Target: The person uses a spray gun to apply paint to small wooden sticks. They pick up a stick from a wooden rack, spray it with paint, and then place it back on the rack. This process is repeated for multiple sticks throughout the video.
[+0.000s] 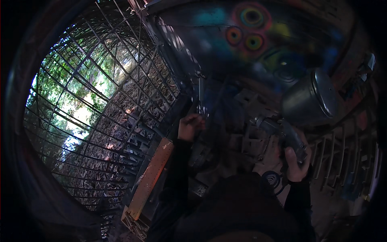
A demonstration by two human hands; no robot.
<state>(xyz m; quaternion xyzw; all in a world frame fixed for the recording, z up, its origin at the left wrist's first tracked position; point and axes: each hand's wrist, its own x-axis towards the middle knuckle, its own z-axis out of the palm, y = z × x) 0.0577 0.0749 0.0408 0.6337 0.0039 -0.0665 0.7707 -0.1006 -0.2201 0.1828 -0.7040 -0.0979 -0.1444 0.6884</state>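
Observation:
My right hand [297, 163] is wrapped round the grey body of a hand-held tool [291, 139], shaped like a power tool. Its rounded front end points left; the dim light hides its exact kind. A large, shiny metal pot-shaped vessel [304, 99] is just beyond the tool, tilted; I cannot tell whether the two touch. My left hand [190, 127] is raised beside the window grille, its fingers curled in. Right above its fingertips stands a narrow bright metal strip [201, 92]. Whether the fingers hold anything is too dark to see.
A metal bar grille [92, 76] fills the left side, with leaves and litter-strewn ground outside. An orange-brown board [151, 177] leans along its lower edge. Ahead is a dark panel [205, 38] painted with coloured rings. Slatted racks [332, 157] and a coiled dark hose or cord [272, 177] are at right.

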